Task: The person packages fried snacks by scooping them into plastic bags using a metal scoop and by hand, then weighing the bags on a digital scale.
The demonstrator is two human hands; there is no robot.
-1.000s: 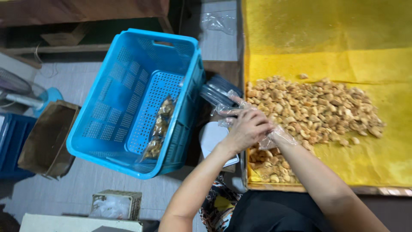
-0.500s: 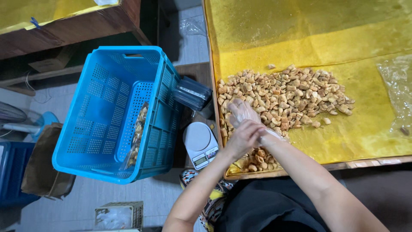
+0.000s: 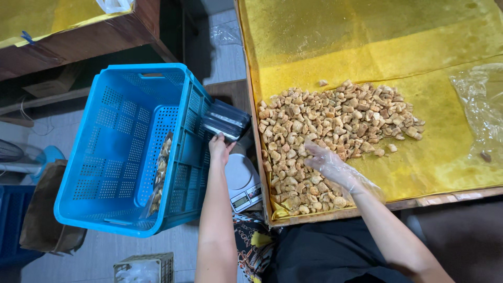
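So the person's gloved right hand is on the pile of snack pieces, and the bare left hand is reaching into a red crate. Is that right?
Not quite: the crate is blue, not red, as the head view shows. The rest holds. The right hand, in a clear plastic glove, rests on the pile of snack pieces on the yellow sheet, while the bare left hand reaches to a stack of clear bags at the crate's edge.

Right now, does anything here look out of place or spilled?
Mostly tidy. The blue crate sits tilted, with one filled bag leaning against its wall. A few snack pieces lie apart from the pile, and one stray piece sits under the loose plastic sheet.
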